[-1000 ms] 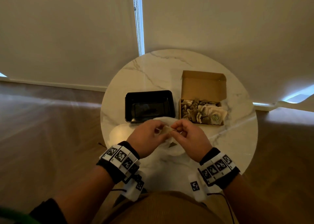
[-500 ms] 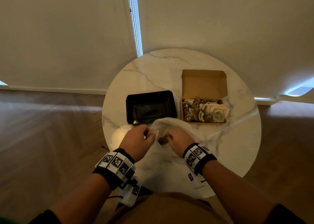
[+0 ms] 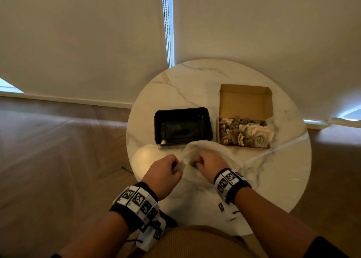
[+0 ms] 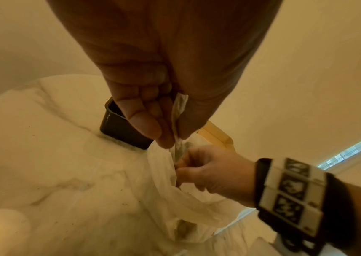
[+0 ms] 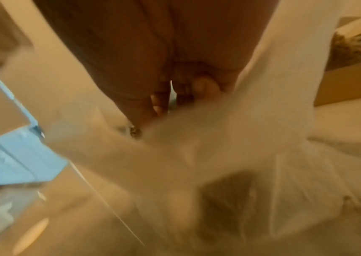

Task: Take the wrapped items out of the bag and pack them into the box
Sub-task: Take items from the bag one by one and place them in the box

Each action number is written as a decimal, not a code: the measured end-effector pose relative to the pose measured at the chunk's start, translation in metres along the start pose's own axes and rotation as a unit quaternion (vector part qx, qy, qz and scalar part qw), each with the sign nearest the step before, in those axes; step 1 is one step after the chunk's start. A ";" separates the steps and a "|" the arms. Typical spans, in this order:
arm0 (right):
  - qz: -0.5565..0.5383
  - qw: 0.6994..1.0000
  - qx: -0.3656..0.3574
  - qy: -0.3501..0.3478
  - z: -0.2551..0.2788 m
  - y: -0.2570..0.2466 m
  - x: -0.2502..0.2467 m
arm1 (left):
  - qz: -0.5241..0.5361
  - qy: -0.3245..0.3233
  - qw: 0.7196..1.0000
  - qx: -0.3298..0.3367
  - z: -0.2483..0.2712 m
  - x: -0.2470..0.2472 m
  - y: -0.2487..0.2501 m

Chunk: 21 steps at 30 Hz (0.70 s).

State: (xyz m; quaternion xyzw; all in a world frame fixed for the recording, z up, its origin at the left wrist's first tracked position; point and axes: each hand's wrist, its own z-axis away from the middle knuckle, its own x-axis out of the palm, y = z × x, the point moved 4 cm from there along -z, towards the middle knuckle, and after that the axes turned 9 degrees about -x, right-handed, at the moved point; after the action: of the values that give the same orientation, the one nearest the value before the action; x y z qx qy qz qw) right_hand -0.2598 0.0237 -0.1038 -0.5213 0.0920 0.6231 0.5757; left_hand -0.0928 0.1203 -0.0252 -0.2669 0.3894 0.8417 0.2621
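A thin white plastic bag lies on the marble table in front of me. My left hand pinches the bag's rim between thumb and fingers and holds it up. Inside the bag's mouth, my right hand has its fingers curled round a small dark wrapped item, seen through the film in the left wrist view. The open cardboard box stands at the right, holding several wrapped items. The right wrist view is blurred, with bag film around the hand.
A black plastic tray sits left of the box, just behind the bag. The round marble table ends close to my body. Blinds hang behind the table, and wooden floor lies on both sides.
A second ago both hands were together above the bag. The right hand has since gone down into the bag's mouth, while the left keeps hold of the rim.
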 end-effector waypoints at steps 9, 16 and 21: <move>-0.309 0.943 0.052 0.113 0.059 0.007 -0.055 | 0.021 -0.010 1.000 0.009 -0.006 0.010 -0.001; -0.496 0.856 0.102 0.106 0.081 0.016 -0.054 | 0.056 -0.031 0.997 0.036 -0.007 0.018 0.018; -0.553 0.824 0.088 0.084 0.092 0.006 -0.050 | 0.004 -0.042 0.996 0.078 -0.010 0.027 0.036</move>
State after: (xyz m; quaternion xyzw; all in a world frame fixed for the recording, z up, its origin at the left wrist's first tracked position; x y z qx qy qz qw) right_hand -0.3249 0.0564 -0.0291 -0.4819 -0.1092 0.1434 0.8575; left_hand -0.1334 0.0984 -0.0294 -0.2089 0.4439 0.8199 0.2952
